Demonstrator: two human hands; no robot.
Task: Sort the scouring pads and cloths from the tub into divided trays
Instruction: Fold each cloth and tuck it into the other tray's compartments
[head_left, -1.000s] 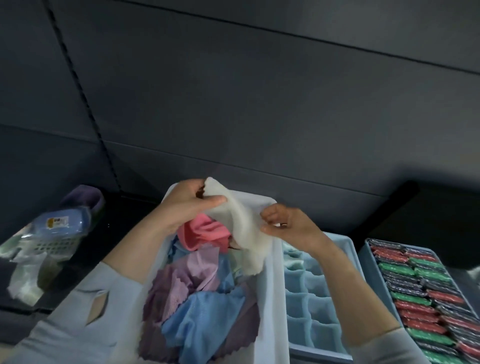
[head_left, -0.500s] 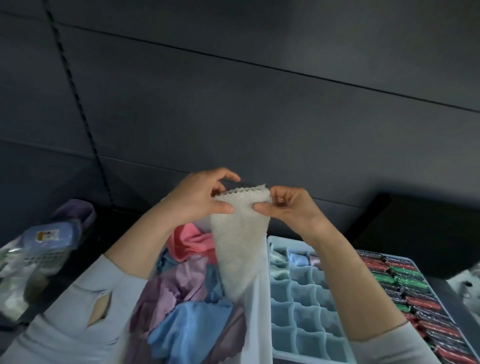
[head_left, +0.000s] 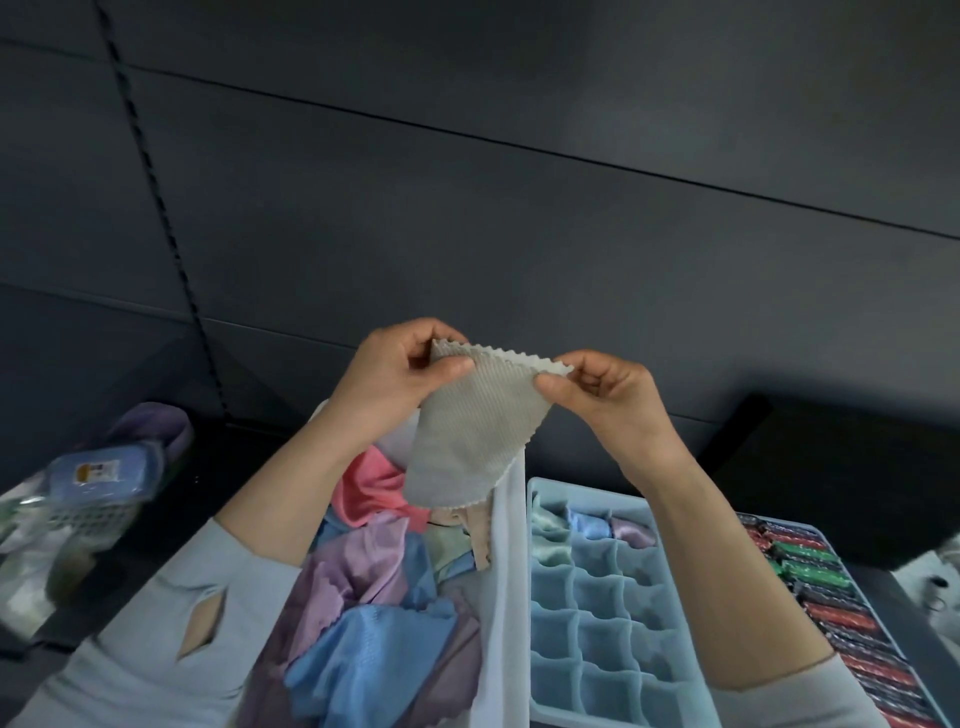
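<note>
Grey cloth (head_left: 470, 431) is being pinched at its top corners by left hand (head_left: 392, 376) and right hand (head_left: 605, 397), above tub (head_left: 501, 571).

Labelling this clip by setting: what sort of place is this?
Probably a sorting workbench, not a kitchen: a tub of cloths, a divided tray and a tray of wrapped scouring pads beneath a dark panelled wall.

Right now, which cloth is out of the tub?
The grey cloth, pinched at its top corners by the left hand and right hand. The pink, purple and blue ones lie in the tub.

blue packet (head_left: 106, 472) atop white basket (head_left: 85, 517), dark wall (head_left: 519, 208)
</note>
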